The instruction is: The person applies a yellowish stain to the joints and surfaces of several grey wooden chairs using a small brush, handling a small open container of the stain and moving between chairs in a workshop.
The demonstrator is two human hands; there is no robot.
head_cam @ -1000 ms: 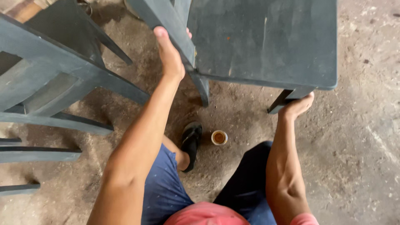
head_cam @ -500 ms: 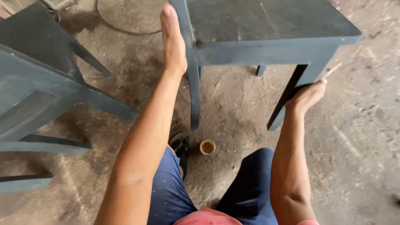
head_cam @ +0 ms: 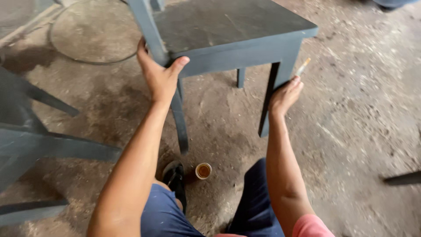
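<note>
Standing upright, dark grey wooden chair [head_cam: 228, 30] looks scuffed.

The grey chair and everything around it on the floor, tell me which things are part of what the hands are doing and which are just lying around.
In hand:
- grey chair
- left hand, gripping the chair's corner post
- right hand, on the front leg, holding a thin brush-like stick

Lying about:
- small open tin on the floor
- other grey furniture at left
- wire hoop on the floor
</note>
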